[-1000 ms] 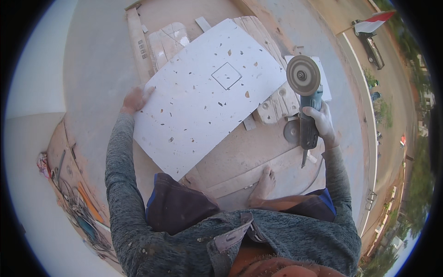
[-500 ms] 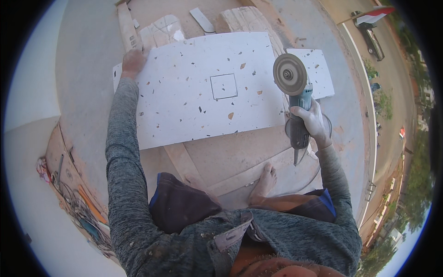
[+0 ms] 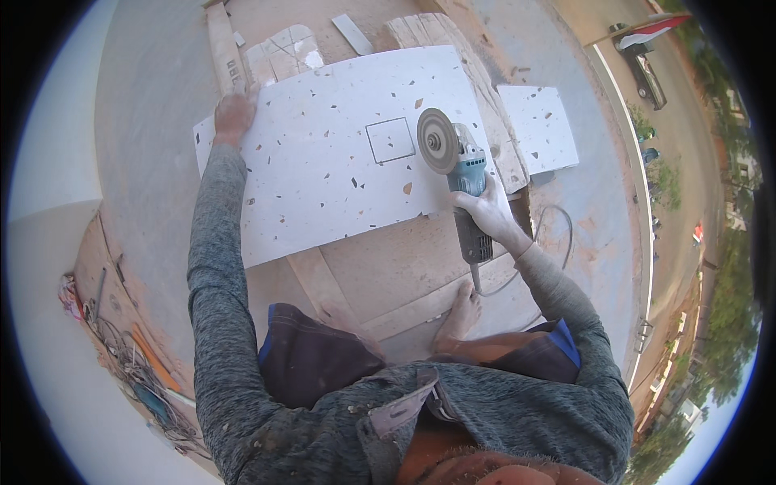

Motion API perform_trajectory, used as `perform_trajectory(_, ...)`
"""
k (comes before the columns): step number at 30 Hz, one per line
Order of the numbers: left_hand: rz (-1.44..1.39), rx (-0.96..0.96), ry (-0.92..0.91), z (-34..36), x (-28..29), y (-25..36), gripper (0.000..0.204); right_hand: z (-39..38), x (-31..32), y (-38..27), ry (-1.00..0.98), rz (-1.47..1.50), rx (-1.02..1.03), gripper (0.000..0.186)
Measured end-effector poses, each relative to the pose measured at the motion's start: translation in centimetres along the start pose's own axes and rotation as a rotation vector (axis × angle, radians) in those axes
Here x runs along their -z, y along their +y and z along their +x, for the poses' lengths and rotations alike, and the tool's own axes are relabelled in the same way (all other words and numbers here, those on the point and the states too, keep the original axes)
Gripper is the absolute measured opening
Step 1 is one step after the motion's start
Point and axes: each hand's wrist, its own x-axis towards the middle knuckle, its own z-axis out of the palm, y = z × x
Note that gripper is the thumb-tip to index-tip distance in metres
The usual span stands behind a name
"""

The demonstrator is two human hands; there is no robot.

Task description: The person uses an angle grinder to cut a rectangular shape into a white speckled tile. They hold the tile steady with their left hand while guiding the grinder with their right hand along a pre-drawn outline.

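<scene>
A large white terrazzo tile [image 3: 323, 170] with brown and dark flecks lies in front of me, a small square outline [image 3: 390, 140] drawn on it. At its left far corner my left hand [image 3: 234, 119] is closed on the edge; the fingertips are partly hidden. In my right hand [image 3: 495, 212] is a teal and black angle grinder [image 3: 466, 174], fingers wrapped round its body. Its round grey disc [image 3: 437, 141] faces up, over the tile just right of the outline. Whether the disc spins, I cannot tell.
Under the tile are pale worn boards [image 3: 465, 52] and a wooden beam [image 3: 311, 283]. A smaller terrazzo piece [image 3: 540, 125] lies to the right. The grinder's cord [image 3: 570, 230] loops near my bare foot [image 3: 461, 315]. Cables and tools [image 3: 145, 388] lie heaped at left.
My right hand has brought the grinder leftward, from beyond the tile's right edge to over the tile. The tile has turned slightly, its right side shifting left. My left hand keeps its place.
</scene>
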Motion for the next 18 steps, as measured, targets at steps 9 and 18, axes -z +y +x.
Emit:
perform_trajectory(9, -0.027, -0.095, 0.062, -3.7, 0.3, 0.8, 0.056, 0.8, -0.8, -0.2, 0.029, -0.05, -0.011, 0.06)
perform_trajectory(18, 0.053, -0.148, 0.068, -4.5, 0.9, 1.7, 0.057, 1.3, -1.0, 0.0, 0.034, -0.119, -0.029, 0.066)
